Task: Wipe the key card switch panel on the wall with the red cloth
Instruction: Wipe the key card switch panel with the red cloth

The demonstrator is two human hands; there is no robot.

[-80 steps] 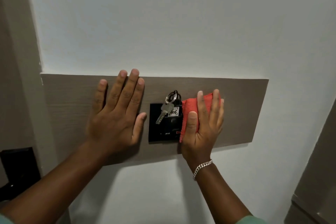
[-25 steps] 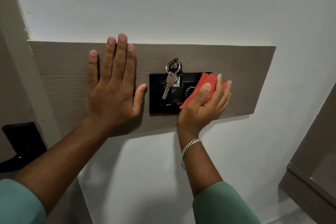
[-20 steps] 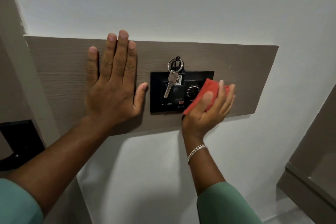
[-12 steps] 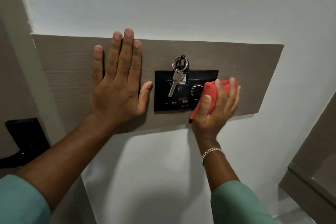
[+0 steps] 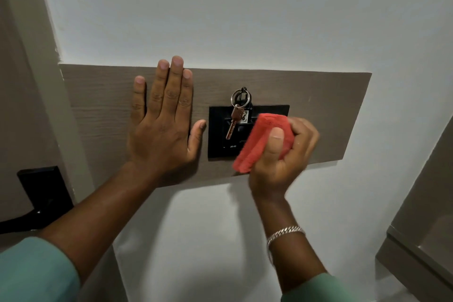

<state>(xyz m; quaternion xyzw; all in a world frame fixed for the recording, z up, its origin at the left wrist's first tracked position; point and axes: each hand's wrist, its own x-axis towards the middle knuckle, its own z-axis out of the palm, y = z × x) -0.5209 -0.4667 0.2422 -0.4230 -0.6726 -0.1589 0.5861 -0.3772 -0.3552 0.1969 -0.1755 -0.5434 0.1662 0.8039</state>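
Our right hand (image 5: 282,152) is clamped on the cloth (image 5: 263,141), thumb over the front of the fold. Half a second ago it sat off the panel's right edge; now it has swung back left, so the cloth covers the panel's right half and hides the dial there. We read that as another pass under way, with the wipe well along. Our left hand (image 5: 161,120) stays flat and spread on the wood board (image 5: 331,115), just left of the panel, thumb tip almost at its edge, holding nothing.

The panel (image 5: 218,135) is a black rectangle set in the board. A key (image 5: 232,121) and numbered tag hang from a ring at its top centre, just left of the cloth. The left half lies bare, with small pale lettering low down. We cannot tell dust or smears on the dark face.
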